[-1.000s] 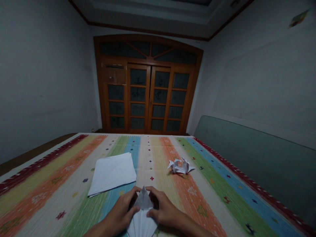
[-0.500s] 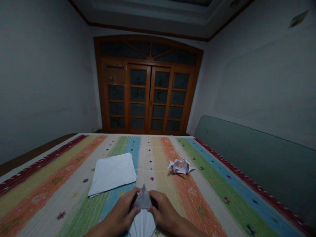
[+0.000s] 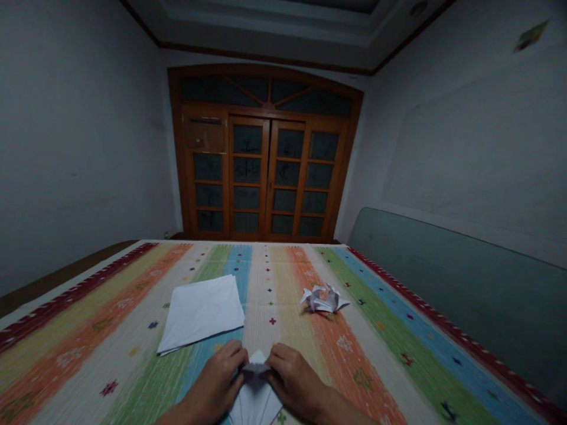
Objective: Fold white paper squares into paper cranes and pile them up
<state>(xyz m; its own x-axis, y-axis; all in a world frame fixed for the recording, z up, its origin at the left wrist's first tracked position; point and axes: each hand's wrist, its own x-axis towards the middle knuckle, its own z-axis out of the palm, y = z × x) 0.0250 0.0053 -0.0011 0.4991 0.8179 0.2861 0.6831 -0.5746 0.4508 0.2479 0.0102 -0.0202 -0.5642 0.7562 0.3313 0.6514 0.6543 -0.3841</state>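
Two hands are low in the middle, near the bottom edge. They lie on a striped cloth (image 3: 398, 354) with many colors: red, orange, green, blue and cream.

The left hand (image 3: 217, 383) and the right hand (image 3: 295, 381) meet at a folded paper (image 3: 256, 401). The paper is white and lies flat on the cloth, right between the two hands. Its top part is bent over into a small flap. The fingertips of both hands press on that flap from each side. Each hand has a narrow grip, closed on the paper's top edge. The bottom of the paper fans out toward the person and runs out of the picture.

A stack of white sheets (image 3: 201, 313) lies on the cloth just past the left hand, a bit to the left. It is near the hand but not touching it.

Some small paper shapes (image 3: 324, 299) with pointy tips sit farther off, past the right hand and a bit to the right. They are apart from both hands.

A big wooden door (image 3: 263, 177) with dark glass panes stands at the far wall. A green board (image 3: 443, 277) runs along the right side of the cloth.
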